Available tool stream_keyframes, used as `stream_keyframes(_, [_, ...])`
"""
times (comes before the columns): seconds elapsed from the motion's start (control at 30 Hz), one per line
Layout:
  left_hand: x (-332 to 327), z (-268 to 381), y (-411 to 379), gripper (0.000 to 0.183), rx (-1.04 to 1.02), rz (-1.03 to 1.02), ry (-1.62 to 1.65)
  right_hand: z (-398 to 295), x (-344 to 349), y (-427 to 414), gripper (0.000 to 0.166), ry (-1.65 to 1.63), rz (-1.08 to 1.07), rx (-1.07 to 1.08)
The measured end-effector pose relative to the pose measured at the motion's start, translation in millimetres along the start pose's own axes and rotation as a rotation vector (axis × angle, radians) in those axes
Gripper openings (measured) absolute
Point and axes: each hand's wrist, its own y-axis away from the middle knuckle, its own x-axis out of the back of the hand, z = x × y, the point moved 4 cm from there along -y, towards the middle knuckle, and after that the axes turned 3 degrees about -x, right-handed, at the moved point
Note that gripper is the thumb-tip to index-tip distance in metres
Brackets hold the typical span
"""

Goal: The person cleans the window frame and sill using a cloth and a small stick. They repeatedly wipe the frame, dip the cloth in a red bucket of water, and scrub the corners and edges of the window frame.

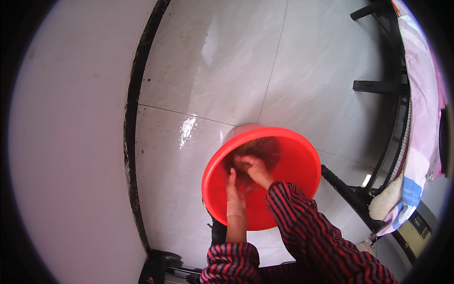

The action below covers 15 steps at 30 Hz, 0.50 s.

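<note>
A red plastic bucket (pixel 294 170) stands tilted in view on the tiled floor, with dark water or wet material (pixel 271 151) low inside it. Both my hands reach into the bucket. My left hand (pixel 236 195) is near its left inner wall, thumb raised, its fingers partly hidden. My right hand (pixel 254 169) is bent over the dark contents, blurred by motion; something yellowish-brown shows beside its fingers, but whether it is held is unclear. Striped red and black sleeves cover both forearms.
A pale wall (pixel 71 142) with a black baseboard (pixel 131 124) runs along the left. Wet patches shine on the floor tiles (pixel 227 81). At right stands a black-framed bed with patterned bedding (pixel 420 106); its dark legs reach over the floor.
</note>
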Motion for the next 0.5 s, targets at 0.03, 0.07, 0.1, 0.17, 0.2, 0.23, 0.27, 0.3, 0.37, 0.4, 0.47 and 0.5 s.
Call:
stream_keyframes(0.03, [3,6,3,0.052,-0.059,0.157,0.01,-38,-9,25,0.016,0.028,-0.076,-0.185])
stream_keyframes(0.07, [7,2,-6,0.052,-0.091,0.019,0.128,-62,-12,46,0.014,0.101,-0.172,-0.041])
stream_keyframes(0.1, [19,0,-17,0.052,-0.123,-0.114,0.245,-85,-14,67,0.016,0.127,-0.21,0.091])
stream_keyframes(0.17, [27,4,-5,0.044,0.088,-0.329,0.382,-127,-7,110,0.018,0.418,-0.355,0.179])
stream_keyframes(0.2, [25,6,6,0.043,0.153,-0.358,0.407,-139,-7,126,0.017,0.389,-0.365,0.201])
stream_keyframes(0.23, [19,4,10,0.042,0.154,-0.338,0.399,-145,-9,134,0.017,0.359,-0.379,0.223])
stream_keyframes(0.27, [12,1,13,0.041,0.129,-0.287,0.38,-142,-12,128,0.017,0.39,-0.314,0.228])
stream_keyframes(0.3, [5,-2,15,0.04,0.073,-0.19,0.331,-136,-18,116,0.017,0.419,-0.246,0.237])
stream_keyframes(0.37, [-3,-15,9,0.038,-0.009,0.048,0.184,-120,-20,75,0.018,0.52,0.072,0.431])
stream_keyframes(0.4, [1,-19,6,0.037,-0.046,0.129,0.138,-117,-15,47,0.013,0.513,0.115,0.412])
stream_keyframes(0.47, [14,-22,-8,0.036,-0.129,0.038,0.174,-99,11,-6,0.025,0.814,0.147,0.182])
stream_keyframes(0.5, [14,-14,-7,0.037,-0.141,0.031,0.14,-93,20,-16,0.027,0.99,0.115,0.17])
